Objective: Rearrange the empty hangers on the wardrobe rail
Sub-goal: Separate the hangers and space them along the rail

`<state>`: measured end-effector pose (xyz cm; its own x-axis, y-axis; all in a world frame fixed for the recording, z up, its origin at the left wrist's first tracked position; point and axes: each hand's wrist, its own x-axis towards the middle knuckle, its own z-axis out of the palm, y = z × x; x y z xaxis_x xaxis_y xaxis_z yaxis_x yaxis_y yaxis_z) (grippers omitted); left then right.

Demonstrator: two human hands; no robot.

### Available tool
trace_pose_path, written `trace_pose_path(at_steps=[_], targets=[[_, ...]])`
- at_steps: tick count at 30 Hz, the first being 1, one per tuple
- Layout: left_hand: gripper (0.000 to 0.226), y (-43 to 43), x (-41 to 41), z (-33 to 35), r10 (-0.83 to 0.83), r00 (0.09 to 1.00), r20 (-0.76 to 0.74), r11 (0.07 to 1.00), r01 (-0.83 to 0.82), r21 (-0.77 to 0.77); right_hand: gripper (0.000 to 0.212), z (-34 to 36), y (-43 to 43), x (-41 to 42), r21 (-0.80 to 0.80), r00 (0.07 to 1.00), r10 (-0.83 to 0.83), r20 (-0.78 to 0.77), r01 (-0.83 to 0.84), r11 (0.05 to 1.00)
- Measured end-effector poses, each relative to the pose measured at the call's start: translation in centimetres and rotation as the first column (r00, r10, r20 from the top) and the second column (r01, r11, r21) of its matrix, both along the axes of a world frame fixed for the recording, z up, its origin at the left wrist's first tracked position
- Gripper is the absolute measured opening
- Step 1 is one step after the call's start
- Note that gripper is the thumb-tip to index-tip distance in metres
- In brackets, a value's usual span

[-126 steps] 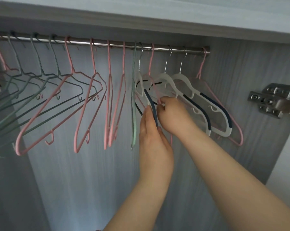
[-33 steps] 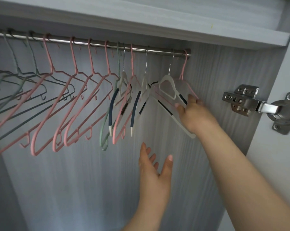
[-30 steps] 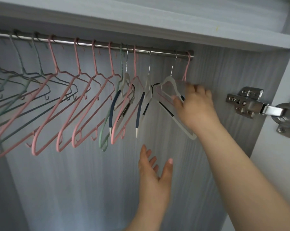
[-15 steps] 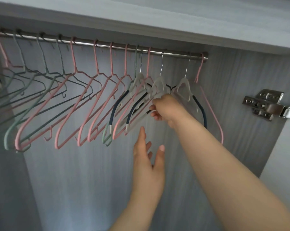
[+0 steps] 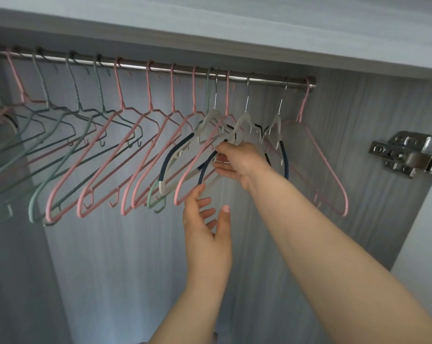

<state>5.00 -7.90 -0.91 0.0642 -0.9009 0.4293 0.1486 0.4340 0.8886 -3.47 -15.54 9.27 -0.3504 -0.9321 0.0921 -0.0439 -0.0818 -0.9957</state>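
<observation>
Your right hand [image 5: 239, 160]: grip closed, fingers and thumb curled round lower arm of white hanger [image 5: 243, 121] with navy pads. It is middle of three such hangers near right end of rail [image 5: 259, 80]; hook on rail, body swung left.
Your left hand [image 5: 206, 227]: grip loose, fingers spread, holds nothing. Sits just below right hand, index tip near bottom bend of pink hanger [image 5: 185, 181].
End pink hanger [image 5: 332, 177] at far right of rail.
Green hangers [image 5: 32, 209] toward left end.
</observation>
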Motion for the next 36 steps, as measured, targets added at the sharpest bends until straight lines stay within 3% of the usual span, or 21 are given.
trace_pose_path(at_steps=[7, 9, 15, 22, 25, 28, 36], targets=[[0.058, -0.9, 0.5, 0.1, -0.001, 1.0, -0.002, 1.0, 0.001, 0.029, 0.085, -0.9, 0.6, 1.5, -0.017, 0.99, 0.027, -0.142, -0.03, 0.999], [0.06, -1.2, 0.7, 0.3, 0.001, 1.0, 0.003, 0.999, -0.002, 0.043, 0.092, -1.3, 0.3, 2.2, -0.045, 0.989, 0.014, -0.146, -0.021, 0.999], [0.047, -0.9, 1.5, 0.3, -0.034, 0.999, -0.001, 0.999, 0.034, 0.037, 0.033, -2.2, 2.9, 1.3, -0.23, 0.997, -0.059, -0.043, 0.047, 0.972], [0.045, -0.3, 0.3, -0.4, -0.138, 0.99, -0.007, 0.989, 0.138, 0.059, 0.041, -2.7, 5.8, -2.3, -0.271, 0.98, -0.197, 0.024, 0.196, 0.942], [0.042, -0.3, -0.3, -0.9, -0.161, 0.987, -0.004, 0.984, 0.161, 0.076, 0.03, -2.7, 6.2, -3.3, -0.287, 0.981, -0.181, 0.073, 0.194, 0.938], [0.042, -0.4, -0.7, -1.2, -0.182, 0.983, -0.005, 0.979, 0.182, 0.091, 0.037, -2.9, 6.1, -3.9, -0.288, 0.981, -0.175, 0.083, 0.191, 0.938], [0.042, -0.1, -0.5, -1.0, -0.174, 0.985, 0.004, 0.982, 0.174, 0.069, 0.038, -3.6, 6.1, -3.6, -0.261, 0.979, -0.197, -0.054, 0.177, 0.949]])
